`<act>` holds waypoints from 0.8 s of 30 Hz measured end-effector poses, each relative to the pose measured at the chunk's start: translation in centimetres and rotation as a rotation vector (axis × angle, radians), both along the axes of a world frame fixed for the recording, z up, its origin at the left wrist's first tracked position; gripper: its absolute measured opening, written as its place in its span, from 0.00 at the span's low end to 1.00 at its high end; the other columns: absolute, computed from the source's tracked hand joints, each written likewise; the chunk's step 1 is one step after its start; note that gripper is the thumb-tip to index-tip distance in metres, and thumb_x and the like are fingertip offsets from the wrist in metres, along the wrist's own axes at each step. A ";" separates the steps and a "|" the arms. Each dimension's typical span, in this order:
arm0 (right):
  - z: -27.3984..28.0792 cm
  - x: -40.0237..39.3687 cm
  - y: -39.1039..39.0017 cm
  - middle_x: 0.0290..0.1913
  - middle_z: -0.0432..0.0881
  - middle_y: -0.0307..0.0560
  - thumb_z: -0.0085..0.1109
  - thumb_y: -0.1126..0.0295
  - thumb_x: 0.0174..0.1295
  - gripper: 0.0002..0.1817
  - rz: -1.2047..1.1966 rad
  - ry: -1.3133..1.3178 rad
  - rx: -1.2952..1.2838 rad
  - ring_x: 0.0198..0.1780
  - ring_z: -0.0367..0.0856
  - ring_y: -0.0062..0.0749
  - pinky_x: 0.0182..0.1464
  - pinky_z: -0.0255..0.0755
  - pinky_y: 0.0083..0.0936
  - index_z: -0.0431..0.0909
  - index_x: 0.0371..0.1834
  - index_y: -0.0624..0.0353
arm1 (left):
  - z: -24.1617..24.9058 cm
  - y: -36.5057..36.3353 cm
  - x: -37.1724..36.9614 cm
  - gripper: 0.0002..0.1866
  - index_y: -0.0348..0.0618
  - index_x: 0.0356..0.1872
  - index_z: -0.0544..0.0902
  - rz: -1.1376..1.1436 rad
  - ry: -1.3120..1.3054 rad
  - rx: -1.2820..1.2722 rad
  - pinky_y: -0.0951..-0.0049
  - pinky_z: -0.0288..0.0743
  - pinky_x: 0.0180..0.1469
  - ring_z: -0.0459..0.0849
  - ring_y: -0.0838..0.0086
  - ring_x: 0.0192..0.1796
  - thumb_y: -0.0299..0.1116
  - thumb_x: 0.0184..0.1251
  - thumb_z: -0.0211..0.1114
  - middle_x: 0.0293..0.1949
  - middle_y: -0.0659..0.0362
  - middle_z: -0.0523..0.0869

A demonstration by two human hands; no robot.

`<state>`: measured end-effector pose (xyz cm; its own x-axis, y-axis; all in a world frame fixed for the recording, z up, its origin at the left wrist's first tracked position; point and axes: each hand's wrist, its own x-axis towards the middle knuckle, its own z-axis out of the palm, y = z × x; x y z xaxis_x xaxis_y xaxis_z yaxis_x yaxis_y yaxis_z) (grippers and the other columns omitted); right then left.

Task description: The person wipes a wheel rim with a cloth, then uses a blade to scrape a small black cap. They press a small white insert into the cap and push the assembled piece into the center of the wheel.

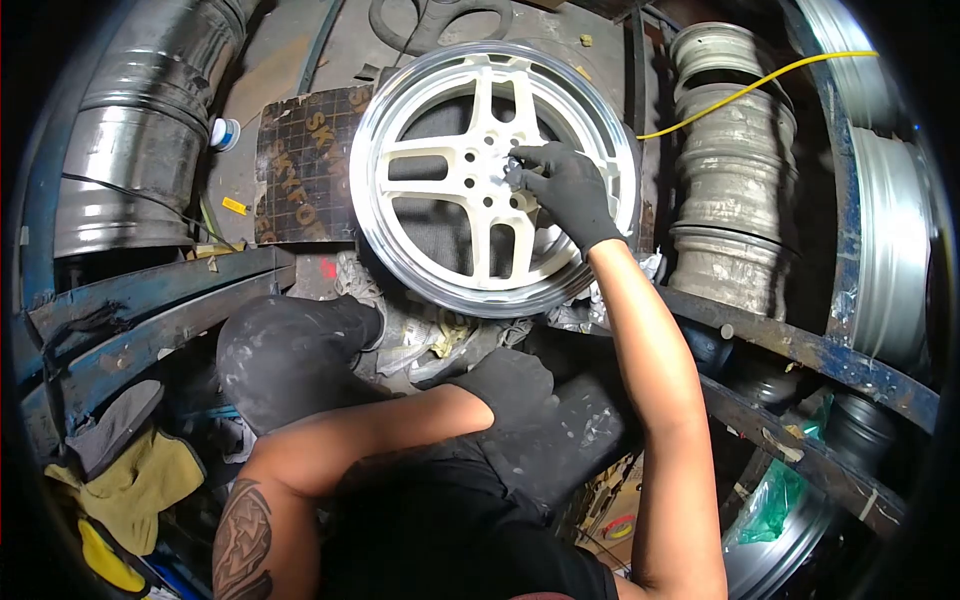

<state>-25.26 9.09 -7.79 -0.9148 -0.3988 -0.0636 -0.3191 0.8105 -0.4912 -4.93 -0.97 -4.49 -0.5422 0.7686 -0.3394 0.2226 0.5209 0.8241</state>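
A white spoked wheel rim (452,180) with a polished outer lip lies face up in front of me. My right hand (568,192), in a black glove, reaches over its centre. Thumb and fingers are closed around a small dark, shiny piece (513,172) at the hub, whose exact kind I cannot make out. Bolt holes ring the hub beside my fingertips. My left hand (505,388), also gloved in black, rests on my dark trouser leg, away from the rim. Its fingers blend into the dark cloth.
Stacked metal rims (735,170) stand at right, beside a blue metal frame (845,200). A yellow hose (760,88) crosses above them. A large shiny metal cylinder (135,130) stands at left, near a printed board (305,165). Work gloves (140,485) lie at lower left.
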 end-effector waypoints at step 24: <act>6.8 -3.6 6.2 0.37 0.87 0.42 0.71 0.61 0.56 0.18 -0.275 0.173 -0.425 0.35 0.82 0.20 0.41 0.76 0.20 0.86 0.47 0.57 | -0.5 -0.1 -1.2 0.18 0.45 0.24 0.88 -0.097 0.242 -0.135 0.57 0.77 0.36 0.87 0.58 0.31 0.44 0.63 0.57 0.25 0.51 0.87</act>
